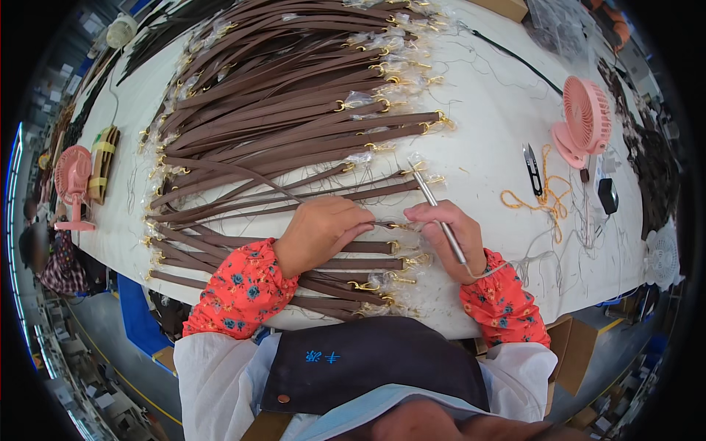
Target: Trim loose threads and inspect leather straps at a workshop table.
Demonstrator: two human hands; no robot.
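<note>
My left hand [325,229] pinches the end of a brown leather strap, close to its gold-coloured metal clasp [394,225]. My right hand [449,234] faces it from the other side of the clasp, with fingertips at the clasp's far end. A slim silver pen-like tool [438,209] lies in the right hand, its tip pointing up and away and a thin cable running from its rear end. Many brown straps [287,118] with gold clasps, some wrapped in clear plastic, lie in rows beyond and under my left hand.
Thread snips [533,171] with a yellow cord [549,206] lie at right, near a pink fan [586,118] and a small black object [608,196]. Another pink fan [73,173] and a taped bundle [103,164] stand at left. Loose threads litter the white tabletop [491,99].
</note>
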